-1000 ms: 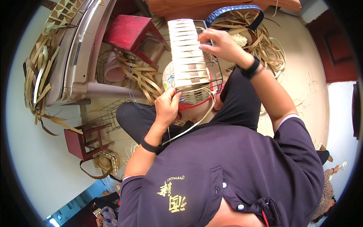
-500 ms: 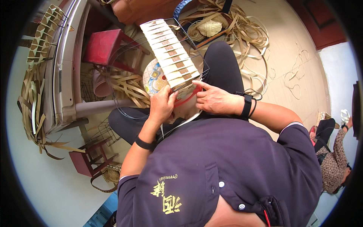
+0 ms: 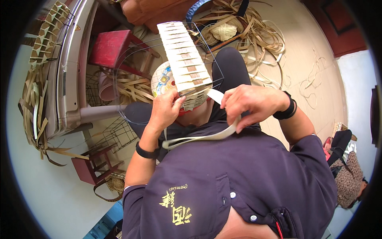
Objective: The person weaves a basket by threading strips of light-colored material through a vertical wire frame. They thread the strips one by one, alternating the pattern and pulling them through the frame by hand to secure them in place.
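A half-woven basket (image 3: 185, 55), its black wire frame wrapped in cream and brown flat strips, stands tilted over my lap. My left hand (image 3: 164, 112) is closed on its near lower corner, thumb against the edge. My right hand (image 3: 254, 104) is to the right of that corner, pinching a long cream strip (image 3: 223, 134). One part of the strip runs from the basket to my right fingers; the rest loops left across the front of my shirt. Behind the basket, a round flower-patterned surface (image 3: 160, 75) is partly hidden.
A red stool (image 3: 108, 46) stands at the far left, with tan strips (image 3: 137, 89) heaped near it. More strips (image 3: 258, 36) and a ball of cream cord (image 3: 223, 30) lie ahead. Another wire frame (image 3: 115, 133) is left of my leg. Another person (image 3: 351, 177) sits at the far right.
My right hand has drawn back from the basket's edge toward my chest, pulling the cream strip into a loop. My left hand keeps its hold; the basket has shifted slightly right.
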Demonstrator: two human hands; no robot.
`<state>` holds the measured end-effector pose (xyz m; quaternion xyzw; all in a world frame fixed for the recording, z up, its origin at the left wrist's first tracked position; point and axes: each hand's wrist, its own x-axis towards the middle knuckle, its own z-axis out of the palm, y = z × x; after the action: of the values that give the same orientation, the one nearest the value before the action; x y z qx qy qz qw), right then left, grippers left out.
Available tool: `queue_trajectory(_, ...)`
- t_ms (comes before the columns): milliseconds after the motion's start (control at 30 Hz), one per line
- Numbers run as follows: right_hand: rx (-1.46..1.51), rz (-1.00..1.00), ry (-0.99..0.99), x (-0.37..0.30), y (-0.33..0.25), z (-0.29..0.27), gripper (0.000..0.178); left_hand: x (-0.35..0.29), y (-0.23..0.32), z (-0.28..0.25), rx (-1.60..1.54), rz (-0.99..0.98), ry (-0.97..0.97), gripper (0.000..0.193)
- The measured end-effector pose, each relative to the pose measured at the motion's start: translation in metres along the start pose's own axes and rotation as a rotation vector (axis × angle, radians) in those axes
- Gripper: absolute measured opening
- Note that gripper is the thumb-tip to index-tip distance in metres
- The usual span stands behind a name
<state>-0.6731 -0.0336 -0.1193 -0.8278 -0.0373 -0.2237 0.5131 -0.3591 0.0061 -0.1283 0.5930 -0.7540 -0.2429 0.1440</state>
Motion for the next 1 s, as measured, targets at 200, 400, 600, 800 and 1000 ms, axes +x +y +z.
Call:
queue_trajectory(200, 0.540, -0.157, 0.333, -0.022, -0.002, -0.022, 0.020, -0.007, -0.019, 0.005, -0.100, -0.033, -0.112, 0.022)
queue_trajectory(400, 0.740, -0.385, 0.840, -0.063, 0.002, -0.042, 0.036, -0.014, -0.023, -0.001, -0.014, -0.035, -0.159, 0.025)
queue_trajectory(600, 0.845, -0.374, 1.129, -0.090, -0.016, -0.057, 0.047, -0.018, -0.011, -0.003, 0.006, -0.004, -0.174, 0.023)
queue_trajectory(800, 0.884, -0.437, 1.078, -0.100, -0.024, -0.061, 0.055, -0.024, -0.020, -0.001, -0.123, 0.023, -0.147, 0.027)
queue_trajectory(1000, 0.917, -0.447, 1.044, -0.122, -0.043, -0.069, 0.044, -0.019, -0.010, -0.003, -0.066, 0.027, -0.150, 0.022)
